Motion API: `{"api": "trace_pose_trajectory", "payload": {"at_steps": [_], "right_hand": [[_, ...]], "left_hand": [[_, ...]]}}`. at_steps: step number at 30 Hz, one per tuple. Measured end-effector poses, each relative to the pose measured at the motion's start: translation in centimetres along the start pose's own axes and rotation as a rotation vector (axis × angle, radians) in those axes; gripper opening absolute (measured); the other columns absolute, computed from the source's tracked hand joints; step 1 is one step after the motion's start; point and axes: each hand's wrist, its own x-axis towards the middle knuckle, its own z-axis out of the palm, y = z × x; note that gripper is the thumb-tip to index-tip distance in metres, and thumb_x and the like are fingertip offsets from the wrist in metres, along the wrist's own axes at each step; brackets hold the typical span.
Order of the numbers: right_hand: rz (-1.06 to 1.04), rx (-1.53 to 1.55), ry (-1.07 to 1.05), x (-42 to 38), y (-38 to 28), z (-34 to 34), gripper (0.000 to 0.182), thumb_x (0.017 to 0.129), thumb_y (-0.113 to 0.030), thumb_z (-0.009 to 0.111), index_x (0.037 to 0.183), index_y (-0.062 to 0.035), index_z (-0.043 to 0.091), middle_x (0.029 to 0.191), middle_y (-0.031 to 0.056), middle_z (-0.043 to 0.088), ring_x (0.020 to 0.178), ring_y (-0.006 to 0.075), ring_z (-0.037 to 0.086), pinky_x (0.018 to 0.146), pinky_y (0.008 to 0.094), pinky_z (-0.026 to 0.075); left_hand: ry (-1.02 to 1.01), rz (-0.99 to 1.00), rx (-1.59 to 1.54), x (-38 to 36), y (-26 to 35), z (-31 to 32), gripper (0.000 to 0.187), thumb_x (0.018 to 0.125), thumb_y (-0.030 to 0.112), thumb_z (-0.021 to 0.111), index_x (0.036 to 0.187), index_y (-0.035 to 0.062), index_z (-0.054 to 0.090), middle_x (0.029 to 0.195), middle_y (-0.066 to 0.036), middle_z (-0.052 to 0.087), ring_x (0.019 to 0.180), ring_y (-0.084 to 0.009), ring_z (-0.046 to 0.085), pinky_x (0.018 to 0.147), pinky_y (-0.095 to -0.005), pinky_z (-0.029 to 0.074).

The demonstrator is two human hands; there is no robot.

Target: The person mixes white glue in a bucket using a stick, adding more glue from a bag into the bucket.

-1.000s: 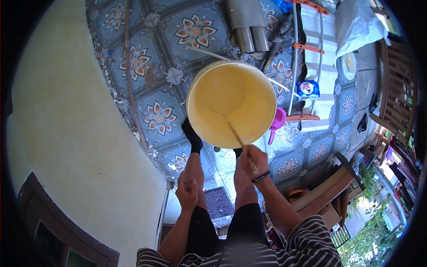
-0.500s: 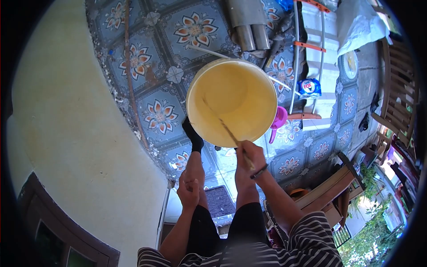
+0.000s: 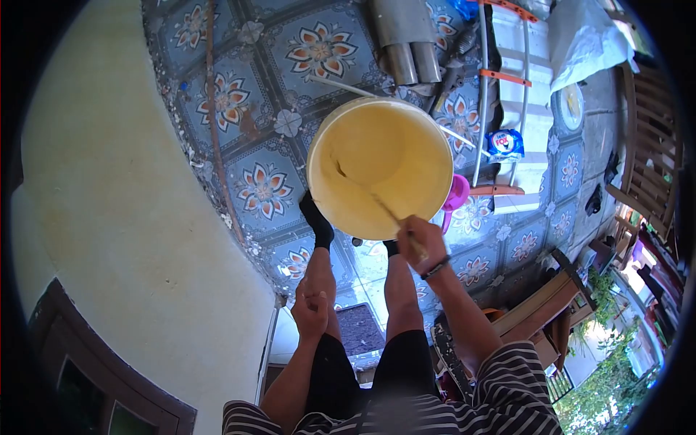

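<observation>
I see a large bucket [image 3: 380,167] standing on the patterned tile floor [image 3: 261,192], just beyond the person's feet in dark socks, and filled with a pale yellow liquid. My right hand [image 3: 423,243] is over the near rim of the bucket, its grip closed around the upper end of a thin stick [image 3: 370,196]; the stick slants down and to the left into the liquid, with its lower end toward the left wall of the bucket. My left hand [image 3: 313,313] rests on the left knee, fingers curled loosely over it and holding nothing. The floor carries blue tiles with orange and white flowers. To the left it meets a pale yellow wall [image 3: 109,217], with a long thin rod [image 3: 217,130] lying along the edge. At the far side lie grey metal pipes [image 3: 406,40]. To the right of the bucket I note a white frame with orange fittings [image 3: 507,94], a small blue and white packet [image 3: 504,143] and a pink plastic scoop [image 3: 455,194], just beside the bucket. Further right are a wooden chair [image 3: 645,159] and green plants [image 3: 616,384] in daylight. A dark mat [image 3: 357,328] lies between the legs at the near side.
</observation>
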Motion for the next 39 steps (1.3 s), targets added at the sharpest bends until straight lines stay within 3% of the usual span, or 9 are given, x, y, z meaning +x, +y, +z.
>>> {"api": "trace_pose_trajectory", "payload": {"at_steps": [3, 6, 12, 18, 21, 25, 29, 33, 39], "right_hand": [[0.049, -0.082, 0.304, 0.9, 1.1, -1.7, 0.005, 0.081, 0.002, 0.060, 0.079, -0.0004, 0.056, 0.069, 0.0173, 0.059, 0.062, 0.0359, 0.062, 0.057, 0.0429, 0.050], [-0.197, -0.030, 0.358, 2.8, 2.2, 0.4, 0.005, 0.081, 0.002, 0.060, 0.081, -0.0006, 0.056, 0.072, 0.0164, 0.059, 0.064, 0.0350, 0.062, 0.058, 0.0423, 0.050], [-0.121, 0.132, -0.022, 0.3, -0.8, 1.9, 0.007, 0.083, -0.001, 0.059, 0.077, -0.0030, 0.056, 0.067, 0.0142, 0.059, 0.059, 0.0345, 0.061, 0.055, 0.0418, 0.049], [0.073, -0.087, 0.408, 1.4, 1.5, -1.7, 0.008, 0.084, -0.002, 0.060, 0.077, -0.0029, 0.056, 0.065, 0.0147, 0.058, 0.056, 0.0313, 0.061, 0.053, 0.0389, 0.048], [-0.076, 0.025, 0.422, 3.2, 1.2, 1.7, 0.003, 0.083, 0.000, 0.061, 0.083, -0.0025, 0.058, 0.067, 0.0147, 0.059, 0.058, 0.0313, 0.061, 0.053, 0.0383, 0.048], [-0.074, 0.112, 0.036, -0.5, -0.7, 2.8, 0.004, 0.081, 0.000, 0.060, 0.083, -0.0028, 0.059, 0.068, 0.0157, 0.060, 0.063, 0.0368, 0.063, 0.058, 0.0436, 0.051], [0.151, -0.026, 0.208, -1.9, 0.7, -0.3, 0.010, 0.085, -0.005, 0.059, 0.075, -0.0035, 0.057, 0.067, 0.0171, 0.060, 0.061, 0.0369, 0.063, 0.055, 0.0423, 0.050], [0.029, -0.025, 0.454, 1.7, 2.3, -0.5, 0.010, 0.084, -0.005, 0.061, 0.076, -0.0021, 0.057, 0.069, 0.0160, 0.060, 0.061, 0.0332, 0.063, 0.055, 0.0399, 0.049], [-0.116, 0.005, 0.176, -1.2, -0.5, 1.5, 0.007, 0.083, -0.002, 0.061, 0.077, -0.0026, 0.057, 0.063, 0.0145, 0.057, 0.055, 0.0302, 0.062, 0.052, 0.0393, 0.048]], "left_hand": [[0.006, -0.010, 0.007, 0.1, -0.1, -0.1, 0.052, 0.086, 0.013, 0.065, 0.133, -0.0024, 0.049, 0.077, -0.010, 0.066, 0.059, -0.0101, 0.062, 0.055, -0.0240, 0.049], [0.009, -0.014, 0.026, 0.1, -0.2, -0.1, 0.051, 0.086, 0.013, 0.065, 0.132, -0.0019, 0.050, 0.077, -0.011, 0.066, 0.060, -0.0099, 0.062, 0.055, -0.0244, 0.049], [0.013, 0.001, 0.035, 0.0, -0.3, 0.0, 0.051, 0.086, 0.014, 0.065, 0.133, -0.0005, 0.050, 0.075, -0.010, 0.065, 0.059, -0.0105, 0.061, 0.055, -0.0252, 0.048], [0.018, 0.005, 0.050, -0.1, -0.4, 0.2, 0.052, 0.086, 0.016, 0.066, 0.133, -0.0005, 0.050, 0.074, -0.009, 0.065, 0.060, -0.0102, 0.061, 0.056, -0.0251, 0.048], [0.022, 0.008, 0.046, -0.2, -0.2, 0.3, 0.051, 0.086, 0.017, 0.066, 0.132, -0.0004, 0.051, 0.074, -0.008, 0.064, 0.060, -0.0104, 0.060, 0.057, -0.0256, 0.048], [0.023, 0.027, 0.074, -0.3, -0.5, 0.3, 0.051, 0.086, 0.018, 0.066, 0.131, -0.0004, 0.051, 0.073, -0.008, 0.063, 0.061, -0.0106, 0.060, 0.057, -0.0262, 0.048], [0.037, 0.037, 0.057, -0.1, -0.5, 0.3, 0.051, 0.086, 0.017, 0.066, 0.131, -0.0006, 0.052, 0.071, -0.008, 0.063, 0.059, -0.0103, 0.060, 0.056, -0.0258, 0.047], [0.035, 0.041, 0.043, -0.2, -0.6, 0.4, 0.050, 0.086, 0.016, 0.065, 0.131, -0.0006, 0.051, 0.071, -0.007, 0.063, 0.058, -0.0099, 0.059, 0.055, -0.0251, 0.047], [0.023, 0.044, 0.068, -0.2, -0.9, 0.3, 0.050, 0.086, 0.014, 0.065, 0.132, -0.0007, 0.050, 0.073, -0.009, 0.065, 0.060, -0.0107, 0.061, 0.057, -0.0252, 0.049]]}}
